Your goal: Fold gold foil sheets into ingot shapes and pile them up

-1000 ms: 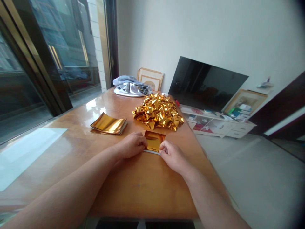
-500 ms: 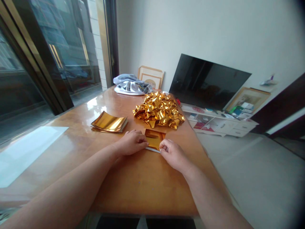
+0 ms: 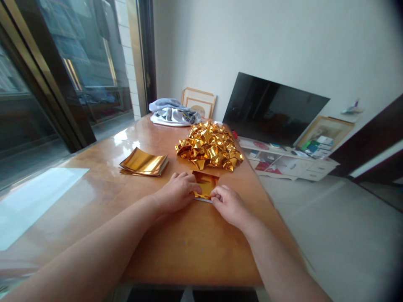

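The wooden table (image 3: 189,247) filled most of my view, glossy, running from my chest out toward the window. Off its right side, a dark television (image 3: 273,110) leaned against the white wall over a low white cabinet (image 3: 289,161). At the far end of the table lay a bundle of grey cloth (image 3: 171,113), with a picture frame (image 3: 199,100) just behind it. Nearer, a heap of crumpled gold foil pieces (image 3: 210,146) sat right of centre, and a flat stack of gold sheets (image 3: 144,162) rested well to its left. Just in front of the heap lay one gold sheet (image 3: 206,183), flat on the wood with a white edge showing along its near side. My left hand (image 3: 178,192) was curled loosely, fingers pressing down over the sheet's left edge. My right hand (image 3: 229,204) had thumb and forefinger pinched together on the near right corner.
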### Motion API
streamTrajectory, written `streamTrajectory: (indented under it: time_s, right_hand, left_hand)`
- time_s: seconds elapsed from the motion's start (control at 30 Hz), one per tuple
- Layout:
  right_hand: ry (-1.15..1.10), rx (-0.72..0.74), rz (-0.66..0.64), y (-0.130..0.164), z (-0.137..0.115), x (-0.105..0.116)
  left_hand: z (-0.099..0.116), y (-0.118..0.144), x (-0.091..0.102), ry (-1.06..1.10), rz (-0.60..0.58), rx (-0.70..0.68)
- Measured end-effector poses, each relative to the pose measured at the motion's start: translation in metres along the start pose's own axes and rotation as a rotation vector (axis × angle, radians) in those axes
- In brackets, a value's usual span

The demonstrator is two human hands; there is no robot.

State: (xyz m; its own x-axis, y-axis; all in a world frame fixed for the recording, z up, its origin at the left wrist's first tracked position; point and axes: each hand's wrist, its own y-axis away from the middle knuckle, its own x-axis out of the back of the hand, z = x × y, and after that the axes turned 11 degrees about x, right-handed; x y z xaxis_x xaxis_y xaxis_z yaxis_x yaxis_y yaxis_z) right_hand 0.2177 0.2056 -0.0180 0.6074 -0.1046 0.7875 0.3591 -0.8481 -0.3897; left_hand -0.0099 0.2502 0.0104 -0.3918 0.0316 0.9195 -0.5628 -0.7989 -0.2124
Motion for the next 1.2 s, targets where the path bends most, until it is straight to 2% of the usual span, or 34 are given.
streamTrajectory:
  time_s: [0.13,0.27,0.37,0.47,0.57,0.63,0.73,0.8,0.93,1.2]
  right_hand:
    - [0.016,-0.015,-0.026,0.000,0.002,0.003]
    - [0.033,-0.035,-0.035,0.001,0.010,0.008]
    - [0.051,-0.046,0.022,0.002,0.011,0.014]
    - [0.089,0.013,0.053,0.002,0.001,0.023]
    - [0.165,0.132,-0.043,0.004,-0.018,0.031]
    - [0.216,0.154,-0.157,0.007,-0.031,0.035]
    - [0.295,0.107,-0.357,0.014,-0.046,0.034]
    - [0.345,0.062,-0.438,0.019,-0.053,0.031]
    - [0.442,0.018,-0.464,0.028,-0.060,0.029]
    - [0.524,0.003,-0.470,0.028,-0.055,0.042]
  left_hand:
    - [0.010,0.001,0.003,-0.034,-0.070,-0.098]
    - [0.015,0.002,0.007,-0.074,-0.156,-0.119]
    - [0.016,0.001,0.007,-0.092,-0.163,-0.124]
    - [0.014,0.002,0.005,-0.111,-0.145,-0.135]
    - [0.013,0.002,0.004,-0.137,-0.138,-0.146]
    - [0.013,0.002,0.004,-0.155,-0.133,-0.148]
    - [0.011,0.001,0.004,-0.171,-0.131,-0.163]
    - [0.009,0.001,0.003,-0.176,-0.127,-0.177]
    - [0.007,0.000,0.001,-0.185,-0.116,-0.186]
    - [0.006,0.000,-0.002,-0.223,-0.093,-0.209]
